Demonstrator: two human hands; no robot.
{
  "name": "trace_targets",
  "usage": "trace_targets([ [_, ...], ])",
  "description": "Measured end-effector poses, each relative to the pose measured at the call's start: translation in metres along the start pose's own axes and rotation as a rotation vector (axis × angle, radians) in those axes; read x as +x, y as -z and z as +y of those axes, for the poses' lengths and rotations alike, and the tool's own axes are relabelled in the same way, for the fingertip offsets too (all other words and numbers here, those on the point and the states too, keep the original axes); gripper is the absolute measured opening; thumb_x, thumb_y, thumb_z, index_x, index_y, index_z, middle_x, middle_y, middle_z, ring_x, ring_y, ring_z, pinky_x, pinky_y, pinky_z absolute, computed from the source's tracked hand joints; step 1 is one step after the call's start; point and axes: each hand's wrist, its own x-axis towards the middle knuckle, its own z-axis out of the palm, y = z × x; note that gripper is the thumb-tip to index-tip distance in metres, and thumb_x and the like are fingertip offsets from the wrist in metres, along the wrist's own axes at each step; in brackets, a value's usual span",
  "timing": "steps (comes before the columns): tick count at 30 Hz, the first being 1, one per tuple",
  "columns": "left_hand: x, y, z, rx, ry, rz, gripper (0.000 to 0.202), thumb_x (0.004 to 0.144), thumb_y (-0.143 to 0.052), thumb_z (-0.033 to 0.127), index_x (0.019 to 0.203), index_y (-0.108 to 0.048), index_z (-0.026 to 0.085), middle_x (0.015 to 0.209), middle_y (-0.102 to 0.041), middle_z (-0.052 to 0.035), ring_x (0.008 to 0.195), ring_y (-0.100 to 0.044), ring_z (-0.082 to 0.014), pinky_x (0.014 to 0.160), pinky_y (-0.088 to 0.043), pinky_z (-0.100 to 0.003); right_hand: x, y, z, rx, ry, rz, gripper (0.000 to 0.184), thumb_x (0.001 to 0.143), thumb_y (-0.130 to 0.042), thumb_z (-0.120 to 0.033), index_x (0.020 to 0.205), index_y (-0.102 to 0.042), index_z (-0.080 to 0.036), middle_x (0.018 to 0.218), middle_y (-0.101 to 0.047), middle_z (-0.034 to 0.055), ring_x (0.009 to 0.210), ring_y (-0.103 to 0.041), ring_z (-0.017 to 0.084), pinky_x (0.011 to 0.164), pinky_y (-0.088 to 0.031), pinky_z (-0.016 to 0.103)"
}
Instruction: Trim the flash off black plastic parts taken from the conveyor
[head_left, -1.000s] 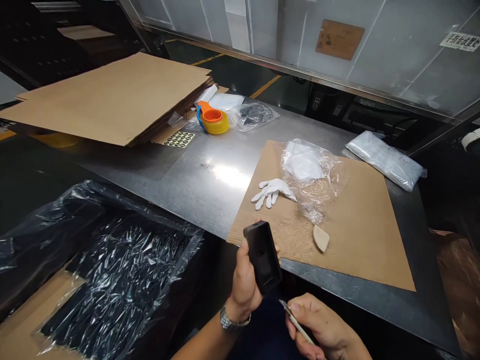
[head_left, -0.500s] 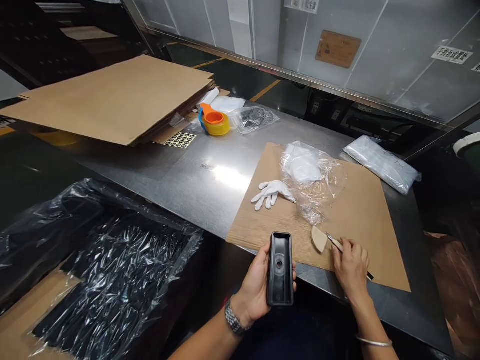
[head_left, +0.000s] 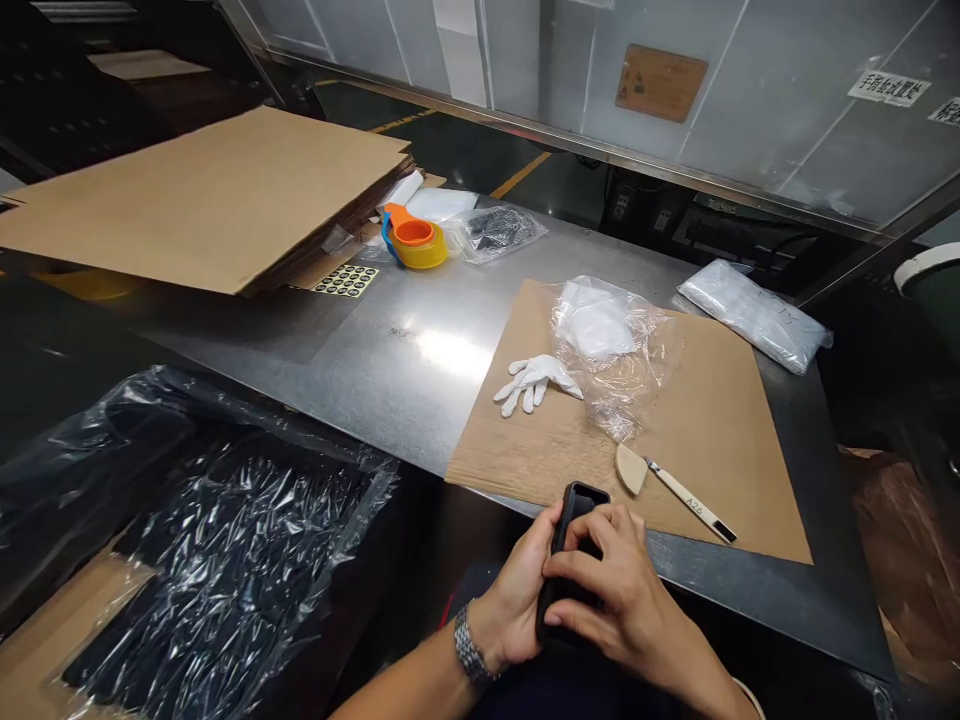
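My left hand (head_left: 514, 592) is wrapped round the side of a black rectangular plastic part (head_left: 583, 502), held tilted at the table's front edge with its hollow side up. Over the same part, my right hand (head_left: 626, 580) has its fingers bent into the hollow and its thumb against the lower end, covering much of it. Whether anything small is between those fingers is hidden. Just beyond, a craft knife (head_left: 690, 500) marked A26 lies on a cardboard sheet (head_left: 720, 420), its blade end close to a beige wedge-shaped piece (head_left: 631, 470).
A white glove (head_left: 536, 382) and a clear plastic bag (head_left: 619, 345) lie on the cardboard. Farther back are a wrapped packet (head_left: 754, 312), a tape dispenser (head_left: 414, 240) and stacked cardboard (head_left: 217, 190). At lower left stands a box with black film-wrapped contents (head_left: 240, 560).
My right hand has let go of the craft knife, leaving it on the cardboard, and moved left onto the black part. The part has tilted in my left hand.
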Motion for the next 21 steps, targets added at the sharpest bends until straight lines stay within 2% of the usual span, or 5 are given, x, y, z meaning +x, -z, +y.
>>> trace_targets([
  [3,0.001,0.004,-0.005,0.051,0.071,-0.005,0.043,0.083,-0.043,0.047,0.080,-0.064,0.011,0.056,-0.061,-0.0045,0.049,-0.059,-0.0152,0.051,-0.046,-0.024,0.001,0.004,0.010,-0.023,0.008,0.029,0.014,0.083,-0.058,-0.032,0.095,-0.065,-0.031,0.087,-0.052,0.0033,0.087,-0.045,0.021,0.076,-0.035,0.039],
  [9,-0.002,0.009,-0.013,0.204,0.172,0.179,0.065,0.080,-0.036,0.061,0.063,-0.061,0.005,0.053,-0.057,-0.0061,0.040,-0.053,-0.0108,0.042,-0.044,-0.021,0.009,0.019,0.037,-0.005,0.028,0.158,0.018,0.084,-0.055,-0.021,0.098,-0.066,-0.026,0.106,-0.054,0.0071,0.098,-0.046,0.023,0.083,-0.037,0.040],
  [13,-0.004,0.005,-0.013,0.257,0.210,0.209,0.069,0.081,-0.030,0.063,0.063,-0.061,0.004,0.054,-0.056,-0.0056,0.040,-0.053,-0.0104,0.041,-0.045,-0.021,0.016,0.022,0.045,0.115,0.061,0.120,0.017,0.087,-0.051,-0.020,0.094,-0.067,-0.019,0.079,-0.064,0.0054,0.075,-0.053,0.017,0.068,-0.042,0.031],
  [18,-0.003,0.005,-0.012,0.245,0.145,0.210,0.066,0.082,-0.032,0.062,0.064,-0.061,0.005,0.056,-0.055,-0.0048,0.040,-0.052,-0.0098,0.042,-0.045,-0.021,0.014,0.011,0.051,0.351,-0.171,0.231,0.021,0.088,-0.048,-0.025,0.088,-0.068,-0.020,0.078,-0.067,0.0045,0.074,-0.059,0.017,0.068,-0.045,0.030],
  [21,-0.003,0.006,-0.011,0.232,0.039,0.227,0.060,0.083,-0.035,0.058,0.067,-0.061,0.007,0.057,-0.057,-0.0053,0.042,-0.052,-0.0103,0.044,-0.045,-0.022,0.003,0.000,0.053,0.426,-0.294,0.314,0.025,0.088,-0.047,-0.030,0.106,-0.062,-0.020,0.095,-0.066,0.0067,0.087,-0.060,0.018,0.074,-0.048,0.031],
])
